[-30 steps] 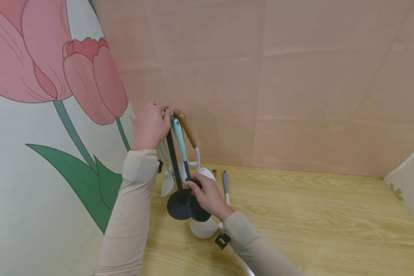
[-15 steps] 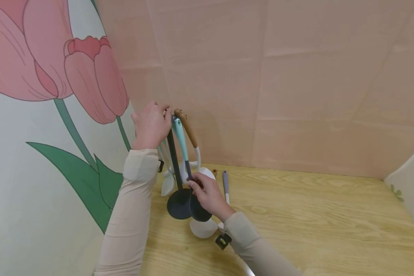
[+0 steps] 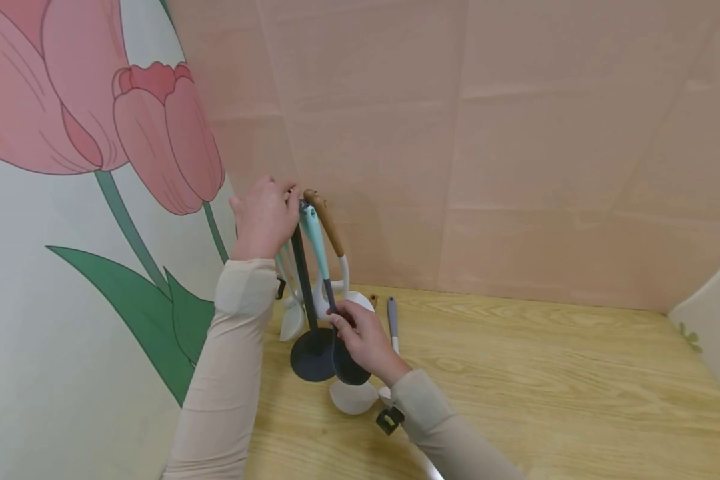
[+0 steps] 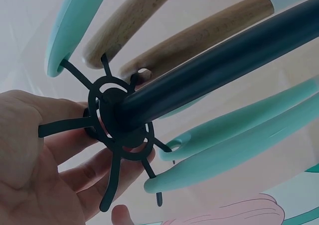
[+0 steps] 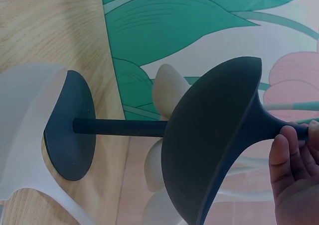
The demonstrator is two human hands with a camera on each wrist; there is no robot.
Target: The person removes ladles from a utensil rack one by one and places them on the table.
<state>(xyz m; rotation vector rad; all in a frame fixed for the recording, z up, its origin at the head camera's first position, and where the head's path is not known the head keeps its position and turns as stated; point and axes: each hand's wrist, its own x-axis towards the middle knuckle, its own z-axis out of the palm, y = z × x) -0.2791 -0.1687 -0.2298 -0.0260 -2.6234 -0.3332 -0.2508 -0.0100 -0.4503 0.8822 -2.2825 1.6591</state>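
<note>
1. Raised on the left with the left hand, up at the top of the black stand and higher than the right one, with a pale sleeve rising from the near left.
2. Curled with the left fingers round the hooked top, pinching at its upper side, as seen from the left wrist.
3. Stretched in from the near right with the right hand, low down, with the forearm slanting far and left toward the stand.
4. Pinching the stem of the ladle between right thumb and fingers, just above the bowl.
5. Held upright with a slight tilt, just right of the pole, with the bowl off the table.
6. Dark and matte in the deep, round bowl; narrowing into a thin grey stem; turquoise along the handle, with the upper end at the stand's hooks.
7. Hung from the same stand with a brown-handled utensil to the far right and a pale spoon to the left.
8. Laid on the table farther right with a purple-handled utensil; nearer, with a white scoop.
9. Backed at the far side by a pink wall covering, at the left by a tulip panel.
</note>
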